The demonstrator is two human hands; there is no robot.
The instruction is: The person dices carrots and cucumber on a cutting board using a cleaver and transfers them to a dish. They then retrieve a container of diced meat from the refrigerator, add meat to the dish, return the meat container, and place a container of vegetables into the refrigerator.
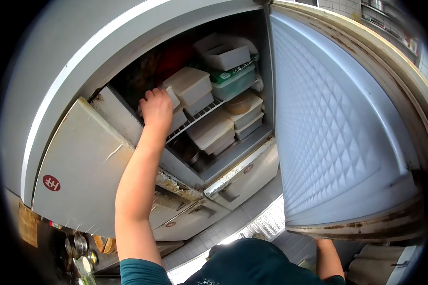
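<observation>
My left hand point(157, 108) reaches into the open fridge, its fingers bent over the edge of a white container point(172, 97) at the left of the upper wire shelf point(195, 117). Beside it stand stacked white lidded boxes point(189, 85). Farther right are a pale green tub point(234, 83) and an open white tray point(229, 58). More white boxes point(214, 128) sit on the level below. At the lower right, my right forearm shows under the bottom edge of the open door point(337, 128); the door hides the fingers of my right hand point(323, 243).
A closed fridge door point(81, 166) is left of the opening, with more closed doors point(247, 178) below. Metal pots and bowls point(81, 244) are at the lower left. Wall shelves point(390, 28) stand behind the open door. Tiled floor point(218, 235) shows beneath the fridge.
</observation>
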